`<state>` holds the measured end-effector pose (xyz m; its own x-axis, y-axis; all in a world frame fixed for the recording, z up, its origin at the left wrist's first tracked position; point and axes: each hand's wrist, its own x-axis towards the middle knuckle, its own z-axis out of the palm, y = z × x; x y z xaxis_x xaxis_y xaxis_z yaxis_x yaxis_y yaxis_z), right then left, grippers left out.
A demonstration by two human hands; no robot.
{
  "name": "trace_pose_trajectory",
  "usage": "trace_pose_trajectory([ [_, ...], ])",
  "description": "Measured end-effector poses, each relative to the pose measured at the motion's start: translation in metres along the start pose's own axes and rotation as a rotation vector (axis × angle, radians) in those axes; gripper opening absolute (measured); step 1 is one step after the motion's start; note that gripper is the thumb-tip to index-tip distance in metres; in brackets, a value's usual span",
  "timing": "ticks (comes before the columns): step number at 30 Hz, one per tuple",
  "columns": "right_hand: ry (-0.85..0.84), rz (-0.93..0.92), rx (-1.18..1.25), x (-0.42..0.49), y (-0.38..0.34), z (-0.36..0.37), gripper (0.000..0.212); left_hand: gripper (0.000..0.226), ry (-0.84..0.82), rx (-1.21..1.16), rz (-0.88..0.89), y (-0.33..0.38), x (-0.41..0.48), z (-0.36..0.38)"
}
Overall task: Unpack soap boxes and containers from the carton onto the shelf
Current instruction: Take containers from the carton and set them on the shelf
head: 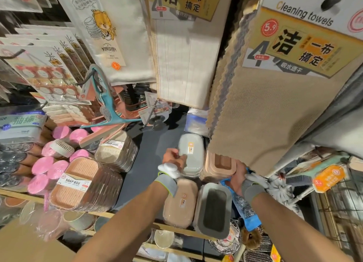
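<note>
Head view is dominated by a beige cleaning towel (265,114) hung at the upper right, with a white towel (182,61) hung beside it. Below them a dark shelf (145,163) is seen, and a brown carton (23,242) is glimpsed at the lower left. Two stacks of soap boxes (82,185) are set on the shelf's left part. On its right part four containers are grouped closely: a rear grey container (193,153), a rear pink container (220,165), a front pink container (181,202) and a front grey container (214,208). The rear grey container is gripped at its near left edge by the left hand (173,158). The right hand (237,176) is placed at the rear pink container's near right corner; whether anything is held cannot be told.
</note>
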<state>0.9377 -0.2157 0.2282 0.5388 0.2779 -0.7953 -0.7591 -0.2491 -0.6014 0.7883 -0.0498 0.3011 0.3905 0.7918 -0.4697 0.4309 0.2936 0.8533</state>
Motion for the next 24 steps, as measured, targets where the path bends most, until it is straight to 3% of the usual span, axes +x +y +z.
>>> trace_pose_trajectory([
  [1, 0.009, -0.006, 0.006, 0.011, 0.003, -0.003, 0.044, 0.036, -0.069, 0.04, -0.008, -0.005, 0.002, -0.005],
  [3, 0.015, -0.009, 0.02, 0.013, 0.006, -0.007, 0.062, 0.025, -0.19, 0.12, -0.04, -0.012, 0.004, -0.01],
  [6, 0.061, 0.042, 0.009, -0.042, -0.015, 0.018, 0.046, 0.019, -0.306, 0.11, -0.018, -0.017, 0.005, -0.01],
  [12, 0.042, 0.036, 0.001, -0.055, -0.024, 0.028, 0.032, 0.042, -0.429, 0.103, 0.023, -0.019, 0.012, -0.011],
  [20, 0.073, 0.048, 0.019, -0.061, -0.029, 0.037, 0.047, 0.042, -0.41, 0.108, -0.061, -0.017, 0.014, -0.012],
  [24, 0.114, 0.039, 0.011, -0.063, -0.029, 0.04, 0.027, 0.042, -0.444, 0.184, -0.112, -0.027, 0.025, -0.014],
])
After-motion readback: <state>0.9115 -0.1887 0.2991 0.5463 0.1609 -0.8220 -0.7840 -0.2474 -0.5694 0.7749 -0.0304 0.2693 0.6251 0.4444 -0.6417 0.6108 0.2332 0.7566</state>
